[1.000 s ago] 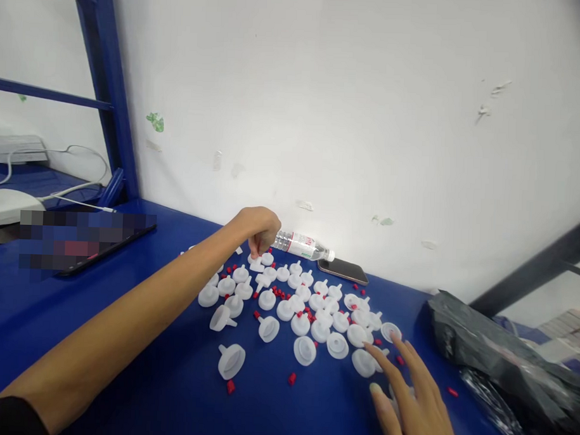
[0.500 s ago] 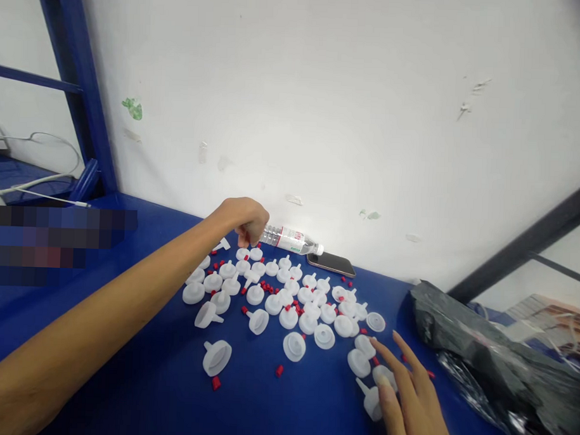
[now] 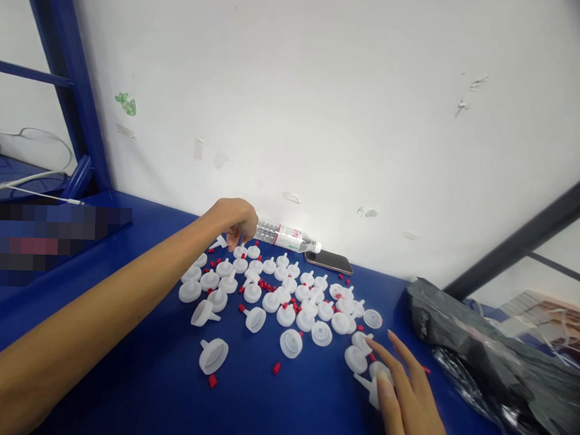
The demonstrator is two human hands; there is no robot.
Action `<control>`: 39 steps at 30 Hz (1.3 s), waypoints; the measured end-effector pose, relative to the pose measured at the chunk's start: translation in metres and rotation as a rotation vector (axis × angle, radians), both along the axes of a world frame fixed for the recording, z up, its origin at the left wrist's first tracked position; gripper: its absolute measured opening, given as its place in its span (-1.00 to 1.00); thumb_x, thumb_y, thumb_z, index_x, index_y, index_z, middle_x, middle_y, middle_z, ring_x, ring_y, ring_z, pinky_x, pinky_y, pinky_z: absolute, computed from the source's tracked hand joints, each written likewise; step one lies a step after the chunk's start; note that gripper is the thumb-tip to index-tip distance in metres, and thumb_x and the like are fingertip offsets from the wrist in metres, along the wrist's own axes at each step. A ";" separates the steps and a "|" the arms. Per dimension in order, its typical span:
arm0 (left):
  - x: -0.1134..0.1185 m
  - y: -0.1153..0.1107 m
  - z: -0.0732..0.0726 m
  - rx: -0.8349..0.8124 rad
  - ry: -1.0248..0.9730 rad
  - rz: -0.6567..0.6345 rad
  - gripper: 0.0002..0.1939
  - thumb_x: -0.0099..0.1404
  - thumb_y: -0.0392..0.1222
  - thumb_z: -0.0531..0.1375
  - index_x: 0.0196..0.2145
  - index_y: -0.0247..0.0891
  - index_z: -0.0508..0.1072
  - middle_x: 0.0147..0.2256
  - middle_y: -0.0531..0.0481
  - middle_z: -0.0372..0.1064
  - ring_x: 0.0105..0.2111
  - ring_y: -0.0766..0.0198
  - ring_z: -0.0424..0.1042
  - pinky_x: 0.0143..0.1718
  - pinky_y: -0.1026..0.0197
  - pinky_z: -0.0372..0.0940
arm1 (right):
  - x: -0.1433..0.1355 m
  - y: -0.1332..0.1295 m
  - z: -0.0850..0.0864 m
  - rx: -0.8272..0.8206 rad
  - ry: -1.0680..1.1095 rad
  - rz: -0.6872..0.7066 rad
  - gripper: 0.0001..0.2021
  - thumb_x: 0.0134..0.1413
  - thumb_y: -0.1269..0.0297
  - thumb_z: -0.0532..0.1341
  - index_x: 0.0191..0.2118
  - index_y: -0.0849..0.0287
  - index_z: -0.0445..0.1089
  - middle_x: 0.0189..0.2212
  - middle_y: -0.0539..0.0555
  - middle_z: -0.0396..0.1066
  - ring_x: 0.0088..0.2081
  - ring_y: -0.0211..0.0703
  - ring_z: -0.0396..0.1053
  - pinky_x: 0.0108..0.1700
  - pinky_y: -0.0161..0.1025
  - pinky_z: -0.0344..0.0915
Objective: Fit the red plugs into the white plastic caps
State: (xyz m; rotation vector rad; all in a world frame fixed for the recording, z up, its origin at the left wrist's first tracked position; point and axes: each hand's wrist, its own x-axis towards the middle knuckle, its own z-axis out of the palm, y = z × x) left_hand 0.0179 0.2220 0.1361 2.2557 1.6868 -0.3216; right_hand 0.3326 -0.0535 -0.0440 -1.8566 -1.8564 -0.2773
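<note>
White plastic funnels (image 3: 252, 293) are apparently being reached for: left hand (image 3: 243, 222) curled, grasp unclear; right hand (image 3: 413, 396) splayed; picking up calls for pinching.

Our left hand (image 3: 243, 223) has shifted left, uncovering more of the bottle (image 3: 292, 238); our right hand (image 3: 411, 402) has moved right, and a tipped funnel (image 3: 373, 392) now shows just beside it.

One left forearm (image 3: 125, 304), bare along its visible length (wrist (image 3: 227, 210) included); one left hand (image 3: 242, 223), bare. One right hand (image 3: 411, 402), bare, slender-fingered, thumbnail (image 3: 384, 376) apparently short.
</note>
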 end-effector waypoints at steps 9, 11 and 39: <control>0.007 -0.017 0.016 -0.238 0.124 -0.037 -0.70 0.46 0.00 0.27 -0.01 -0.27 0.52 -0.01 -0.10 0.52 -0.07 0.12 0.54 -0.01 -0.03 0.49 | 0.000 -0.002 0.001 -0.030 0.039 -0.008 -0.54 0.51 0.06 -0.03 0.38 -0.19 0.31 0.44 0.10 0.13 0.32 0.13 0.34 0.04 -0.06 0.59; 0.011 -0.020 0.015 -0.283 0.133 -0.047 -0.71 0.46 -0.03 0.28 0.01 -0.26 0.51 0.01 -0.11 0.51 -0.06 0.12 0.54 -0.01 -0.03 0.50 | 0.001 -0.002 0.001 -0.047 0.049 -0.012 -0.54 0.51 0.06 -0.03 0.38 -0.18 0.32 0.44 0.10 0.12 0.33 0.13 0.33 0.05 -0.05 0.58; 0.013 -0.017 0.006 -0.292 0.131 -0.044 -0.70 0.45 -0.07 0.29 0.04 -0.27 0.50 0.02 -0.11 0.50 -0.07 0.12 0.54 -0.05 -0.01 0.51 | -0.003 -0.004 0.002 -0.086 0.121 -0.024 -0.56 0.51 0.03 -0.03 0.32 -0.15 0.39 0.43 0.10 0.12 0.29 0.14 0.36 0.09 0.00 0.57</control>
